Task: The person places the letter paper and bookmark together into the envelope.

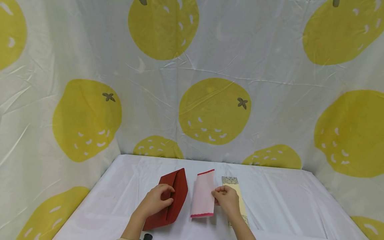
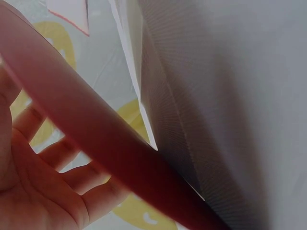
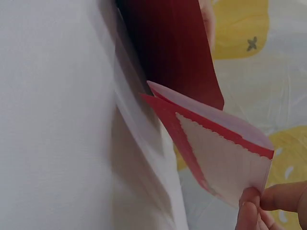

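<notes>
A dark red envelope (image 1: 179,196) leans at a tilt over the white table at left of centre, its flap on the right side. My left hand (image 1: 157,200) is at the envelope, fingers bent, thumb and forefinger tips right at its pocket edge; the red paper (image 2: 96,124) hides those fingertips in the left wrist view. Beside it, my right hand (image 1: 227,199) pinches the right edge of a folded pale pink card (image 1: 203,195) with red edges. In the right wrist view the card (image 3: 220,158) is raised above the table, its fold near the fingertips.
Partly under the right hand, a cream strip with grey patterned ends (image 1: 230,180) lies on the table (image 1: 279,200). A small black object (image 1: 148,236) shows at the bottom edge. White cloth with yellow fruit prints (image 1: 214,111) hangs behind and at both sides.
</notes>
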A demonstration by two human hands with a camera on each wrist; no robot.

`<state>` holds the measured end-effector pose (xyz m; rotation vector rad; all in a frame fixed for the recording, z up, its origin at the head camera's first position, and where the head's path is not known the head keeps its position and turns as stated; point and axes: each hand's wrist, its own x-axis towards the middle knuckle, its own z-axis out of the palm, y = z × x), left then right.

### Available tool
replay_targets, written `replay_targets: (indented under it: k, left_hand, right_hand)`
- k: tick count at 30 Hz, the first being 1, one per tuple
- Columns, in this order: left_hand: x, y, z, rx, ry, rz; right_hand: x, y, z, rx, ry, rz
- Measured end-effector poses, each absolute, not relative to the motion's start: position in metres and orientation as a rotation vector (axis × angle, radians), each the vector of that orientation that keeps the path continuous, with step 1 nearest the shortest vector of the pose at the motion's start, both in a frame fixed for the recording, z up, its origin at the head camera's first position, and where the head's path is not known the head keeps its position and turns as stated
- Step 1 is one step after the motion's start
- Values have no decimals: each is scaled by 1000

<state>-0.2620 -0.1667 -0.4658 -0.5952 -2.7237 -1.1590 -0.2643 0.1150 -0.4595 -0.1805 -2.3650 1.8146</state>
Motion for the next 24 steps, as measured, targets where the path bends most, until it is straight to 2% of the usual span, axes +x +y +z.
replay_targets:
  k: [24]
  left_hand:
    - [-261, -165, -464, -616, -2723, -1165]
  right_hand:
    - [-253, 117, -428, -192, -2257, 1986]
